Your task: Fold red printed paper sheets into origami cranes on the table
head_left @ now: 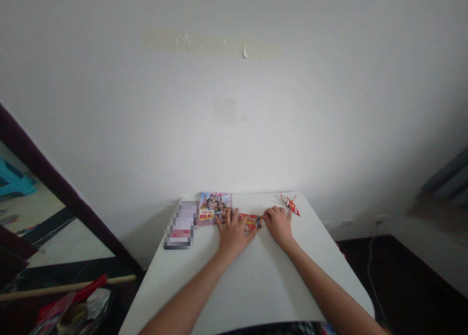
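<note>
A folded piece of red printed paper (pixel 253 222) lies on the white table between my hands. My left hand (pixel 234 232) rests on the left part of the paper with its fingers spread; a fingertip or two reach the edge of the leaflet beside it. At the paper's right end, my right hand (pixel 278 224) has its fingers closed together on the corner. Just beyond the right hand sits a red and white folded paper crane (pixel 291 204). A colourful leaflet (pixel 215 206), printed with people and "89.9", lies to the left.
A phone-like device (pixel 182 226), blurred out, lies at the table's left edge. The white table (pixel 248 286) meets a wall (pixel 310 130) at the back. On the floor at left are a wooden stick (pixel 73 287) and a bin-like container (pixel 75 315) with a roll of tape.
</note>
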The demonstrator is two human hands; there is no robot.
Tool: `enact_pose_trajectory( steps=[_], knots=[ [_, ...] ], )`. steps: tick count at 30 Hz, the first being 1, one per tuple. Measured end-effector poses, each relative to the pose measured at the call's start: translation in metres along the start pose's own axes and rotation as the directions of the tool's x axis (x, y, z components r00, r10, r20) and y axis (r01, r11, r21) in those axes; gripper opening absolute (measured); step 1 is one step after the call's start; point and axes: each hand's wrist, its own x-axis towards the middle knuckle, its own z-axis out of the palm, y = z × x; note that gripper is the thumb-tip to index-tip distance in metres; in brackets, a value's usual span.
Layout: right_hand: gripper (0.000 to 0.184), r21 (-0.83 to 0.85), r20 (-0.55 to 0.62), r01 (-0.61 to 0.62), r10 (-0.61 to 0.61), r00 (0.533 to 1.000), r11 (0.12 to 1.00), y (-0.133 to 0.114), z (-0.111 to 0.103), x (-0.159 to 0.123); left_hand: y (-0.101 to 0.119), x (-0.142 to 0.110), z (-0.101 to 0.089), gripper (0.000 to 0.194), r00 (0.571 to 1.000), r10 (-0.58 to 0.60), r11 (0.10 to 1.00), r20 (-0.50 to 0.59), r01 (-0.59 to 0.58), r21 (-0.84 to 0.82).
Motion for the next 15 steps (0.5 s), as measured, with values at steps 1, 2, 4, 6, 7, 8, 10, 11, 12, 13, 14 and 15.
enact_pose_trajectory(
  steps=[1,2,4,6,7,8,10,11,12,13,14,15],
  knots=[
    [0.019,0.0,0.0,0.002,-0.002,1.0,1.0,0.0,0.0,0.0,-0.001,0.0,0.0,0.057,1.0,0.003,1.0,-0.002,-0.003,-0.005],
    [0.019,0.0,-0.002,0.003,-0.003,1.0,1.0,0.0,0.0,0.0,-0.001,0.001,0.001,0.057,1.0,0.004,1.0,-0.003,-0.004,-0.008],
    [0.019,0.0,-0.003,0.007,-0.007,1.0,1.0,0.0,-0.001,0.0,-0.002,0.003,0.0,0.055,1.0,0.003,1.0,-0.007,-0.003,-0.014],
    [0.019,-0.003,0.0,0.009,-0.009,1.0,1.0,0.0,-0.002,0.001,-0.002,0.005,-0.001,0.054,1.0,0.009,1.0,-0.006,-0.009,-0.029],
    [0.019,-0.005,0.002,0.011,-0.011,1.0,1.0,0.0,-0.002,0.001,-0.002,0.006,-0.002,0.053,1.0,0.016,0.999,-0.003,-0.016,-0.04],
    [0.019,-0.006,0.002,0.014,-0.014,1.0,1.0,0.0,-0.003,0.001,-0.002,0.007,-0.003,0.052,1.0,0.025,0.998,0.001,-0.025,-0.054],
    [0.019,-0.007,-0.002,0.023,-0.023,1.0,1.0,0.0,-0.003,0.001,-0.002,0.008,-0.004,0.05,0.999,0.038,0.997,0.01,-0.037,-0.074],
    [0.019,-0.006,-0.004,0.025,-0.025,1.0,1.0,0.0,-0.003,0.001,-0.002,0.008,-0.005,0.049,0.999,0.039,0.996,0.015,-0.038,-0.078],
    [0.019,-0.006,-0.004,0.026,-0.026,1.0,1.0,0.0,-0.003,0.001,-0.002,0.008,-0.006,0.048,0.999,0.036,0.996,0.02,-0.035,-0.079],
    [0.019,-0.007,-0.003,0.024,-0.024,1.0,1.0,0.0,-0.003,0.001,-0.001,0.008,-0.007,0.048,0.999,0.031,0.997,0.025,-0.029,-0.077],
    [0.019,-0.007,-0.002,0.023,-0.023,1.0,1.0,0.0,-0.003,0.001,-0.001,0.008,-0.008,0.048,0.999,0.024,0.997,0.031,-0.022,-0.074],
    [0.019,-0.008,-0.003,0.021,-0.021,1.0,1.0,0.0,-0.003,0.001,0.0,0.008,-0.01,0.048,0.999,0.017,0.997,0.038,-0.015,-0.072]
  ],
)
